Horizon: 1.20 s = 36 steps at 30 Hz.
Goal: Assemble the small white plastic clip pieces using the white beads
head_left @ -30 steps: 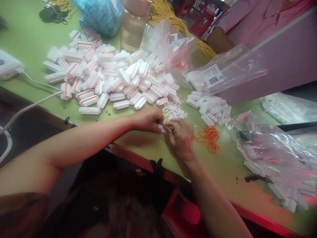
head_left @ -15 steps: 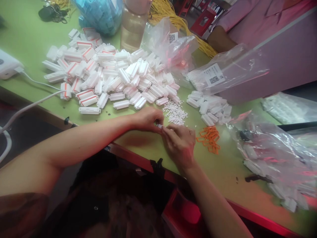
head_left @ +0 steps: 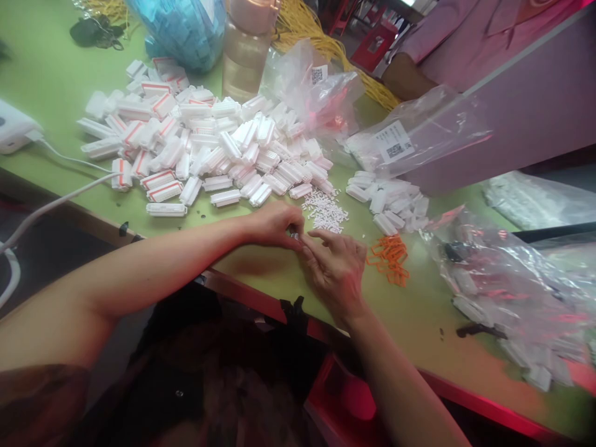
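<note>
My left hand (head_left: pixel 278 225) is closed around a small white plastic part (head_left: pixel 294 236), which is mostly hidden by the fingers. From the right, my right hand (head_left: pixel 336 268) meets it, its index finger and thumb pressed together against the part's end. Just beyond both hands lies a scatter of tiny white pins (head_left: pixel 325 211). Orange plastic clips (head_left: pixel 390 259) are heaped to the right of my right hand. Behind my left hand spreads a large pile of white plastic housings (head_left: pixel 205 146), some with an orange strip.
Smaller white pieces (head_left: pixel 395 202) lie behind the orange clips. Clear plastic bags (head_left: pixel 516 279) cover the right side. A bottle (head_left: pixel 246 56), a blue bag (head_left: pixel 186 31) and yellow cables (head_left: pixel 307 25) stand at the back. A white cable (head_left: pixel 65 195) crosses the left edge. Another person's arm (head_left: pixel 407 74) shows opposite.
The right index finger has shifted slightly along the part, toward the left hand. The whole view has drifted a little; the piles are unchanged.
</note>
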{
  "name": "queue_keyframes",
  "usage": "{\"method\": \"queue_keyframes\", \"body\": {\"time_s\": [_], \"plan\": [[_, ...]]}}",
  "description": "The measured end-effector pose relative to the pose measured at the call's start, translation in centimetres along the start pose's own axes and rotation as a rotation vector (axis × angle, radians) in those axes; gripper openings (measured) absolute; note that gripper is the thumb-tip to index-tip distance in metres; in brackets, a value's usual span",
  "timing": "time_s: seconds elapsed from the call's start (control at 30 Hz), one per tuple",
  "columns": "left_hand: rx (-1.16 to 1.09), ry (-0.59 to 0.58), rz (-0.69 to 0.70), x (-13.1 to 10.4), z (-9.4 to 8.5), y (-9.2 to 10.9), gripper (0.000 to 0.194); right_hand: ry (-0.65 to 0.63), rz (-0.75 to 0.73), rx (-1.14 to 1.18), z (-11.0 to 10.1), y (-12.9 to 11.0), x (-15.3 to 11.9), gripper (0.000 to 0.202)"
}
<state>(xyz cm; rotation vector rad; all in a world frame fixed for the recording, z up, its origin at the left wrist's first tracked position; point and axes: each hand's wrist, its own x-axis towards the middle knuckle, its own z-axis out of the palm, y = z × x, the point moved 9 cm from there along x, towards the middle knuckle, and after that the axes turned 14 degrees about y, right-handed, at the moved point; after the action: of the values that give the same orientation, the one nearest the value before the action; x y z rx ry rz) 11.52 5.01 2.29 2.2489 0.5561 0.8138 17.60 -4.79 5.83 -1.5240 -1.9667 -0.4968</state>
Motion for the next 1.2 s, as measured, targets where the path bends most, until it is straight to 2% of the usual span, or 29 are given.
{"method": "queue_keyframes", "body": {"time_s": [0.13,0.27,0.37,0.47,0.53,0.6,0.7,0.8,1.0,1.1,1.2], "plan": [[0.013,-0.016,0.003,0.0,0.1,0.0,0.015,-0.005,-0.044,-0.035,0.4,-1.5,0.1,0.02],[0.009,-0.009,0.011,-0.1,0.2,0.0,0.015,0.0,0.052,0.035,0.4,-1.3,0.2,0.018],[0.001,-0.019,-0.002,-0.1,0.1,-0.2,0.02,0.012,0.255,0.218,0.1,1.9,-0.2,0.023],[0.01,-0.04,-0.005,-0.1,0.1,-0.2,0.024,0.141,0.508,0.247,-1.4,7.4,-1.4,0.026],[0.02,-0.046,0.002,-0.1,0.0,0.0,0.024,0.114,0.562,0.195,-1.4,9.7,-2.3,0.022],[0.026,-0.05,0.004,-0.1,0.0,0.0,0.023,0.035,0.6,0.15,-0.8,10.8,-2.9,0.021],[0.028,-0.051,0.003,-0.1,0.0,0.1,0.023,-0.058,0.596,0.081,0.3,10.8,-2.8,0.02],[0.029,-0.052,-0.005,-0.1,0.0,0.1,0.024,-0.124,0.503,0.004,1.3,9.9,-1.9,0.019],[0.029,-0.064,-0.022,-0.1,0.0,0.0,0.023,-0.141,0.297,-0.136,1.5,9.4,-1.2,0.02],[0.022,-0.059,-0.023,-0.1,0.0,0.0,0.022,-0.13,0.331,-0.064,1.2,9.7,-1.4,0.019],[0.023,-0.063,-0.021,-0.1,0.1,0.0,0.023,-0.111,0.4,0.128,1.0,9.0,-1.6,0.02]]}}
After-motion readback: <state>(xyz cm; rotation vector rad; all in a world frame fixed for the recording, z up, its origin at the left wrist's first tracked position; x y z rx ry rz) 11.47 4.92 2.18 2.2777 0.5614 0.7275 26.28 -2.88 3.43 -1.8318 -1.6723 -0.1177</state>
